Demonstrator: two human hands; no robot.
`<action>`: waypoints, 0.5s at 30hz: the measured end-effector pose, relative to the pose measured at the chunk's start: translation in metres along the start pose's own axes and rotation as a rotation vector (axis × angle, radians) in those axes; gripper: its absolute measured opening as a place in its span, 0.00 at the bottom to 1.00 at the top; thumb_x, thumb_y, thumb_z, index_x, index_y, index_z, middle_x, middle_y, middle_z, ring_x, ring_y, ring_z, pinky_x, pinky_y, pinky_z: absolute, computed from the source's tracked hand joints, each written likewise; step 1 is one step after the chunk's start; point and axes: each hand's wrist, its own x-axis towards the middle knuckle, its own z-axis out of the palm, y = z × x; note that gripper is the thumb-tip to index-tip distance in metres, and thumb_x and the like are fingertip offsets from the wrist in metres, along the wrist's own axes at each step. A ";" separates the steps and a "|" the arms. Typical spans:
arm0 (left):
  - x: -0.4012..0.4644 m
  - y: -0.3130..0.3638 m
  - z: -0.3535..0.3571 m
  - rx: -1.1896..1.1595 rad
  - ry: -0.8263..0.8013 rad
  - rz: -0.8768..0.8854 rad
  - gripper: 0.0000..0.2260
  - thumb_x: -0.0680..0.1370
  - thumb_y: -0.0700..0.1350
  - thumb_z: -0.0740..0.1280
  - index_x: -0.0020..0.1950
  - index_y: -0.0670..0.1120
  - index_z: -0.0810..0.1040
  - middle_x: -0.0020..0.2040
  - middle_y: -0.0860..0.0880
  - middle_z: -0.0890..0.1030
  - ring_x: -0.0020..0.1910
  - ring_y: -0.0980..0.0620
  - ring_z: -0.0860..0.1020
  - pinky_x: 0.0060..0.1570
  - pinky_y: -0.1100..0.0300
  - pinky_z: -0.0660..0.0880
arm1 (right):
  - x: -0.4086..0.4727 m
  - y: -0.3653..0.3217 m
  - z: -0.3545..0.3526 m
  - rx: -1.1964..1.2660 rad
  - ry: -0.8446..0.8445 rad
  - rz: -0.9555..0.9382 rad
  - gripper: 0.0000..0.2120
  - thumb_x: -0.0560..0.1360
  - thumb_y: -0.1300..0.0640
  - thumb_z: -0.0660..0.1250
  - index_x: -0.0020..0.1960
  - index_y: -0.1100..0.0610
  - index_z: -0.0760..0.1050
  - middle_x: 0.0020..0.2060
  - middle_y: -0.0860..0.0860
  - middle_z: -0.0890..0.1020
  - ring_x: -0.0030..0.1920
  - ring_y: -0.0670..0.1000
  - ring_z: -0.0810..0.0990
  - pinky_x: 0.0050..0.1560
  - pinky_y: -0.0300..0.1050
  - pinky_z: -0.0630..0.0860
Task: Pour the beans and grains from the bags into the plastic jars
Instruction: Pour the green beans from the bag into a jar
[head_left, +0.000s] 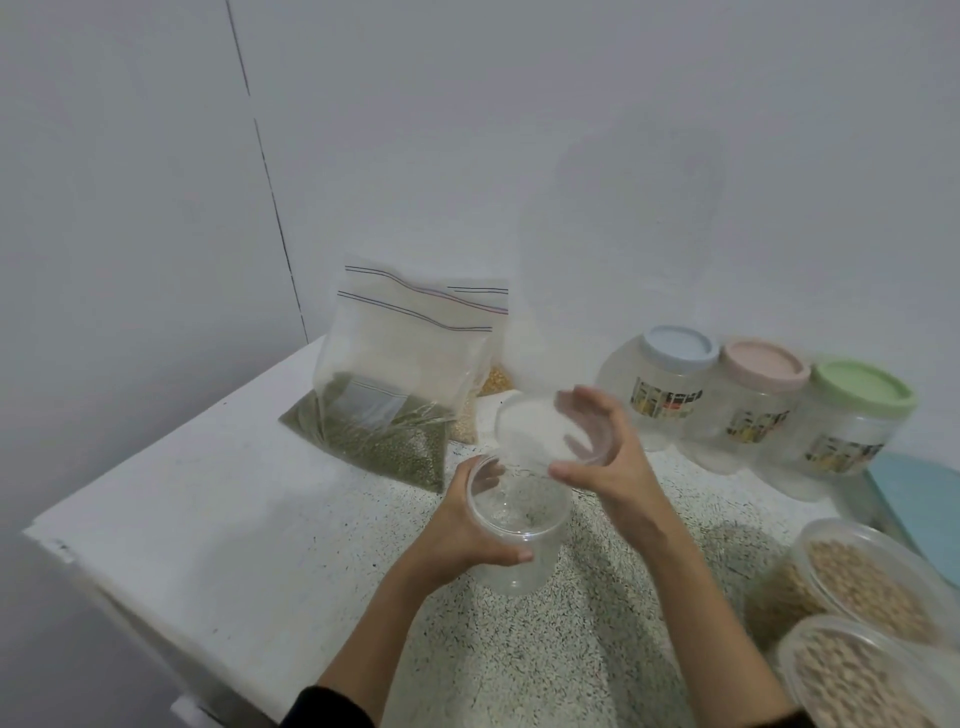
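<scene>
A speckled bench (545, 649) stands against a pale wall, with a plain white surface (182, 509) adjoining it on the left. At the far left of the bench several zip bags lean together: the front bag (384, 415) holds green beans in its lower part, a bag behind it (465, 423) shows pale grains, and a third (493, 379) shows yellow grains low down. At the far right three clear jars stand in a row, closed with a blue lid (678, 347), a pink lid (763, 370) and a green lid (862, 391); their contents cannot be made out. A blue object (919, 499) lies near the right edge. At the near right two open containers (872, 587) (857, 680) hold beige beans.

In the middle, the clear plastic jar (514, 540) stands open on the bench and looks almost empty. The left hand (467, 525) wraps its grip round the jar's left side, thumb on the near wall. The right hand (608, 447) holds a clear round lid (540, 434) tilted just above the jar's far rim, thumb under its near edge and fingers curled over the far edge; the fingers are blurred.
</scene>
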 end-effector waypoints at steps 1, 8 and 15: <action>0.000 -0.001 0.000 0.009 0.006 -0.001 0.45 0.52 0.53 0.81 0.65 0.62 0.63 0.66 0.58 0.70 0.66 0.64 0.69 0.58 0.69 0.65 | 0.002 -0.012 -0.008 -0.101 0.030 -0.013 0.51 0.50 0.48 0.81 0.67 0.55 0.61 0.62 0.44 0.73 0.63 0.43 0.73 0.66 0.40 0.66; 0.001 -0.001 0.000 0.058 0.006 0.008 0.46 0.52 0.56 0.81 0.65 0.63 0.62 0.66 0.59 0.70 0.66 0.64 0.68 0.61 0.65 0.66 | 0.004 -0.025 -0.039 -1.013 -0.267 0.295 0.51 0.56 0.60 0.82 0.69 0.54 0.53 0.63 0.53 0.67 0.60 0.54 0.71 0.61 0.51 0.74; -0.002 0.002 0.000 0.049 0.005 0.004 0.46 0.52 0.55 0.81 0.66 0.62 0.63 0.67 0.58 0.70 0.67 0.62 0.68 0.60 0.66 0.66 | -0.001 0.017 -0.008 -1.175 -0.423 0.343 0.52 0.57 0.59 0.81 0.70 0.55 0.52 0.66 0.53 0.65 0.62 0.56 0.71 0.60 0.53 0.73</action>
